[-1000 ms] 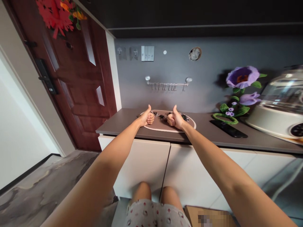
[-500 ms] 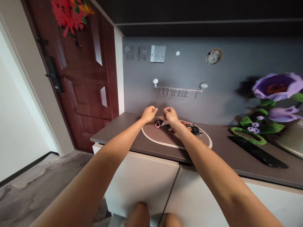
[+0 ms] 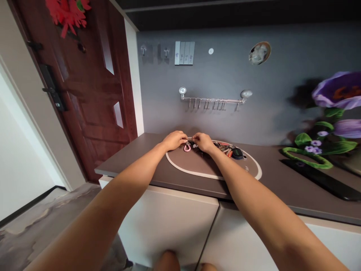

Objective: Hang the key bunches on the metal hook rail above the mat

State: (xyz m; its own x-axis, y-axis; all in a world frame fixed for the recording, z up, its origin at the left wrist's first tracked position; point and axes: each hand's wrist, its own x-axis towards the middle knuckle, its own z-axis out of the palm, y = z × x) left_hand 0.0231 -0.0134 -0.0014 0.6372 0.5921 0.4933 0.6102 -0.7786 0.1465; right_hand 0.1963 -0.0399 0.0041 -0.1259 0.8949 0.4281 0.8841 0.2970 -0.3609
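Both hands have come down from just above the mat and now meet at its far edge, close together over the keys. The left hand (image 3: 174, 140) and the right hand (image 3: 203, 142) both curl their fingers inward. They seem to pinch a thin silver ring (image 3: 190, 138) between them, but the fingers cover most of it, so it is hard to be sure.

A bunch of keys (image 3: 217, 148) lies along the back part of an oval mat (image 3: 194, 162), just under and beside the hands. It is a messy heap of small metal bits. A pink clip (image 3: 187, 148) sits at its left end, and a round black key fob (image 3: 237, 153) sits at its right end.

The mat lies near the back of the brown counter (image 3: 126, 158), close to the gray wall (image 3: 254, 124). Its front rim comes near the counter's front edge. The front part of the mat has room, with no keys on it. To the left, the counter runs on to its corner by a red-brown door (image 3: 84, 94). To the right, a flat black slab (image 3: 318, 178) lies well apart from the mat. Above the hands, a metal hook rail (image 3: 211, 100) is fixed to the wall.
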